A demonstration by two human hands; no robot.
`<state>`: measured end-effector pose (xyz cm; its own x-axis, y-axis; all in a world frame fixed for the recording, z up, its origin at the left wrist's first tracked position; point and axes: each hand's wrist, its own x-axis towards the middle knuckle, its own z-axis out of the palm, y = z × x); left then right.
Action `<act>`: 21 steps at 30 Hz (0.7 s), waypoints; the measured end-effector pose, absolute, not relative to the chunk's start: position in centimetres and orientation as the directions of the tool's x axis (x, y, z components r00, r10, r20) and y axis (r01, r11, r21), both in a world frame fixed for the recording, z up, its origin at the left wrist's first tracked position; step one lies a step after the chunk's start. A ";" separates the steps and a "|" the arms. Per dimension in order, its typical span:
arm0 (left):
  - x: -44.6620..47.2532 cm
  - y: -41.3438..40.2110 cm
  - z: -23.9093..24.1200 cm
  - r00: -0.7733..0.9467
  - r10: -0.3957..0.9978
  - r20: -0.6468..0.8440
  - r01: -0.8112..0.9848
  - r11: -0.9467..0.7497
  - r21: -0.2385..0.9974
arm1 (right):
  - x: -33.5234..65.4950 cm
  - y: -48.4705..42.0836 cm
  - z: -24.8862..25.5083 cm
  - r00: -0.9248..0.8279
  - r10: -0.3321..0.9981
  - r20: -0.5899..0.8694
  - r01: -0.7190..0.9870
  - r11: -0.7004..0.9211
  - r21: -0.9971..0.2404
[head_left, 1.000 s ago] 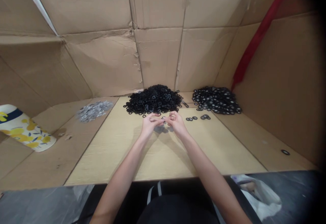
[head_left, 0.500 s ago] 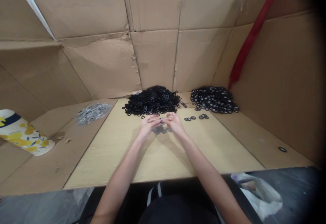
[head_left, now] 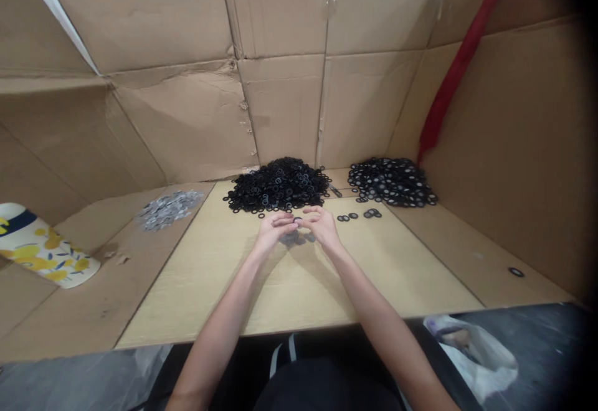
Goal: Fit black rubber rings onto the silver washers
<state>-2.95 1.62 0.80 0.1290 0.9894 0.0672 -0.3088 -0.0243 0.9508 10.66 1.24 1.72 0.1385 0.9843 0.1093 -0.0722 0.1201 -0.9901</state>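
A small black ring is pinched between my left hand and my right hand, above the middle of the board. Both hands have their fingertips closed at the ring's edges, and those fingers partly cover it. Several grey discs lie on the board just under my hands. Beyond my fingers rises a heap of black rings. To the right of my right hand, a few black rings with pale centres rest on the board.
Loose silver discs are piled at left, near a floral-patterned tumbler. A heap of pale-centred black rings stands at back right, with a small tool beside it. Cardboard walls enclose the table; one ring lies far right.
My hands stay almost in place, with small finger shifts around the black ring. The whole view has moved slightly.
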 end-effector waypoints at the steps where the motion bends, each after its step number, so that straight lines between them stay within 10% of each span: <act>1: -2.9 1.6 0.9 0.120 0.989 0.083 -0.281 -0.046 0.959 | 10.6 1.3 1.7 0.143 0.983 0.111 -0.076 0.123 -0.990; 21: -3.1 1.9 0.8 0.255 0.963 0.090 -0.229 -0.030 0.973 | 9.2 0.4 2.0 0.086 0.984 0.155 -0.271 0.172 -0.947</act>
<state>-3.05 1.90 0.81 0.2546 0.9629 0.0900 -0.2289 -0.0304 0.9730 9.18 0.44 1.96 0.0862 0.9842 0.1546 -0.2709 0.1724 -0.9470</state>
